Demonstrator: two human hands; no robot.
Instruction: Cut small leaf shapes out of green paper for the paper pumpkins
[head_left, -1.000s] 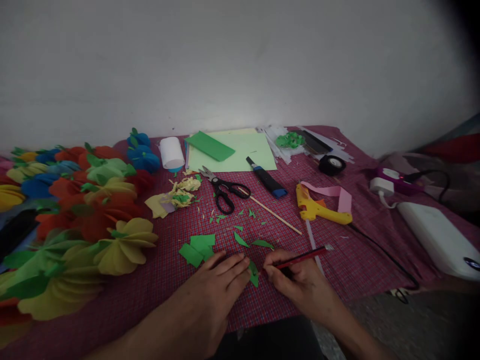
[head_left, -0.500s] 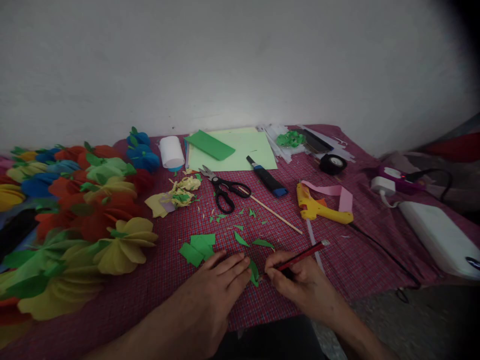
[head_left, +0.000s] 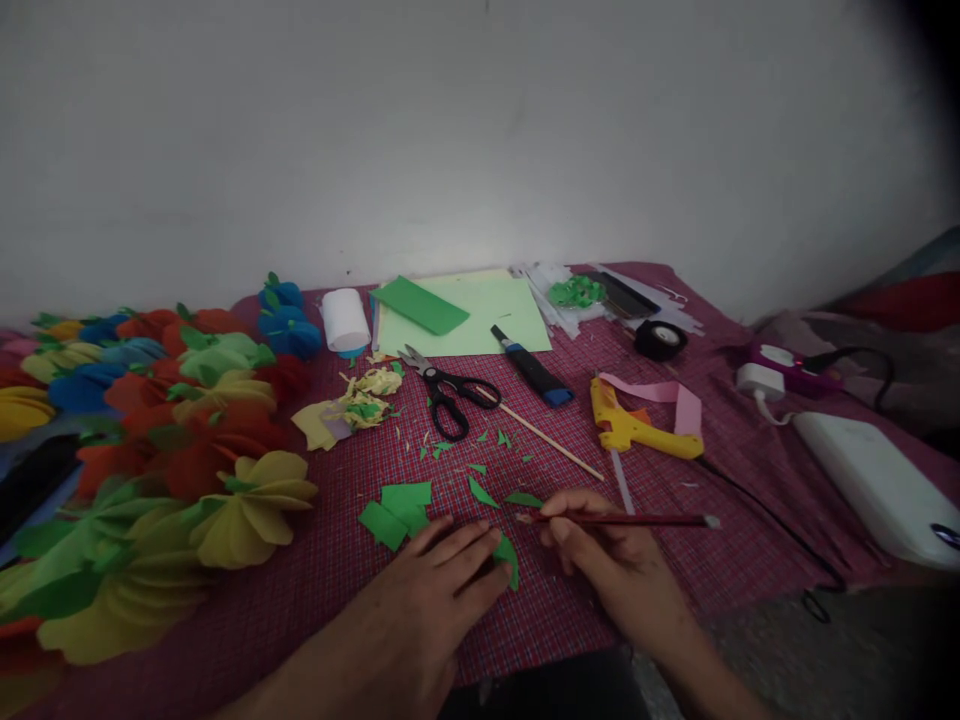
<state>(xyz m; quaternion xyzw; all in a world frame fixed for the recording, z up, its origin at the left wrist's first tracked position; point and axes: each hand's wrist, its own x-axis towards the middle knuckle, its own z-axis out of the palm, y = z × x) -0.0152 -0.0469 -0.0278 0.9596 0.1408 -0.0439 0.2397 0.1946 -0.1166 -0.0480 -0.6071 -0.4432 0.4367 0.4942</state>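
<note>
My left hand point(head_left: 442, 590) lies flat on the checked cloth, fingers stretched over a green paper leaf point(head_left: 507, 560) whose right part shows past the fingertips. In my right hand point(head_left: 600, 550) a dark red pencil point(head_left: 645, 519) is pinched, lying almost level with its tip pointing left. Just beyond the hands are two more cut leaf shapes, one green sliver point(head_left: 482, 493) and a leaf point(head_left: 523, 499) near the pencil tip. Several green paper pieces point(head_left: 405, 505) sit by the left fingertips. Black-handled scissors point(head_left: 450, 395) rest farther back, partly open.
Colourful paper flowers point(head_left: 225, 420) crowd the left side. Farther back lie a blue-black cutter point(head_left: 534, 370), a wooden stick point(head_left: 551, 440) and light green sheets point(head_left: 487, 320). At right are a yellow glue gun point(head_left: 645, 430) with its cord, black tape point(head_left: 660, 340) and a white power bank point(head_left: 874, 480).
My right hand has tilted the pencil from slanting upward to nearly level, its tip moving up off the leaf toward the other leaf. My left hand stays on the leaf.
</note>
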